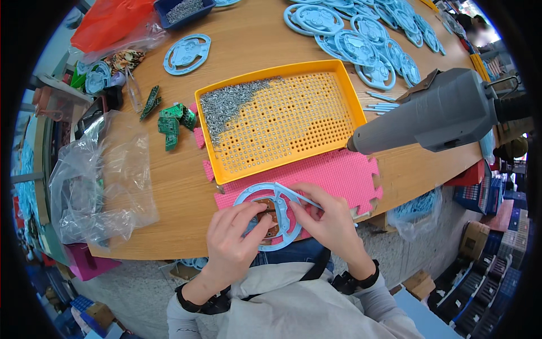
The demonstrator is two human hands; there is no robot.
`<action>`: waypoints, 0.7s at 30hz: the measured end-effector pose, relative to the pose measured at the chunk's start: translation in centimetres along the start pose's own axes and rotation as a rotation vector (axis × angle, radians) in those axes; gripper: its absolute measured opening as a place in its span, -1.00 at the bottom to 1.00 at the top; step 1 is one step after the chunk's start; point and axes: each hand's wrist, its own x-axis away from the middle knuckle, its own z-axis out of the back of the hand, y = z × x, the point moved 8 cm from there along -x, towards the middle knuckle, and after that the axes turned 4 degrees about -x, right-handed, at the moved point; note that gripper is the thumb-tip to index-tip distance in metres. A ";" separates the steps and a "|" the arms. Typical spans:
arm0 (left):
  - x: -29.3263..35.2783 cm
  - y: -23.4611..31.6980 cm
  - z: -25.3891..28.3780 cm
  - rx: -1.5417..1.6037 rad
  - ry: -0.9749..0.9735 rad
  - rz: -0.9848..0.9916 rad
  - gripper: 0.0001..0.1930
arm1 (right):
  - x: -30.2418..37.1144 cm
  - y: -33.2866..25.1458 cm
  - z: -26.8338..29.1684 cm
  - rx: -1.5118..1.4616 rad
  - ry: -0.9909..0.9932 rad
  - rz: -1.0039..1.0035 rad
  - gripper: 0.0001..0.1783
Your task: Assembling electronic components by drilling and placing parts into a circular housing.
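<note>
A light blue plastic toy steering wheel half (248, 193) is held tilted at the near edge of the pink foam mat (344, 172). Inside its ring sits a brown circuit board (272, 229). My left hand (232, 234) grips the wheel half from the left, its fingertips pressing on the board. My right hand (327, 223) pinches a thin light blue plastic stick (304, 198) between thumb and fingers, over the wheel's right side. One end of the stick reaches the wheel's upper rim. My fingers hide part of the board.
Beyond the mat stands a yellow tray (282, 165) with a perforated plate and loose screws (228, 107). A grey power screwdriver (418, 118) juts in from the right. Green circuit boards (169, 125) and a clear plastic bag (121, 186) lie left; more wheel halves (355, 48) are piled at the back.
</note>
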 end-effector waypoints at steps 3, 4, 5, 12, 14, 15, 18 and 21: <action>0.1 0.1 -0.4 0.013 -0.042 -0.038 -0.71 | -0.1 0.1 0.0 -0.006 -0.003 0.009 -0.68; 0.1 0.0 -0.4 0.015 -0.044 -0.036 -0.71 | -0.1 0.2 -0.1 -0.006 -0.004 0.006 -0.68; 0.1 0.0 -0.4 0.001 -0.055 -0.045 -0.71 | -0.1 0.3 -0.1 0.006 0.002 0.014 -0.68; -0.1 -0.4 -0.5 0.046 -0.099 -0.046 -0.57 | -0.2 -0.2 -0.1 0.002 -0.075 -0.044 -0.69; 0.0 -0.3 -0.7 0.064 -0.096 -0.048 -0.58 | 0.0 0.1 0.7 -0.003 -0.030 0.023 -0.70; 0.1 -0.3 -0.7 0.073 -0.092 -0.049 -0.59 | 0.2 0.0 1.4 -0.014 0.011 0.095 -0.71; 0.7 -0.8 -1.3 0.145 -0.105 -0.001 -0.59 | 0.9 0.5 3.7 0.129 0.005 0.055 -0.74; 1.0 -1.7 -1.7 0.278 -0.126 0.040 -0.57 | 1.7 0.8 4.2 0.256 -0.059 0.080 -0.71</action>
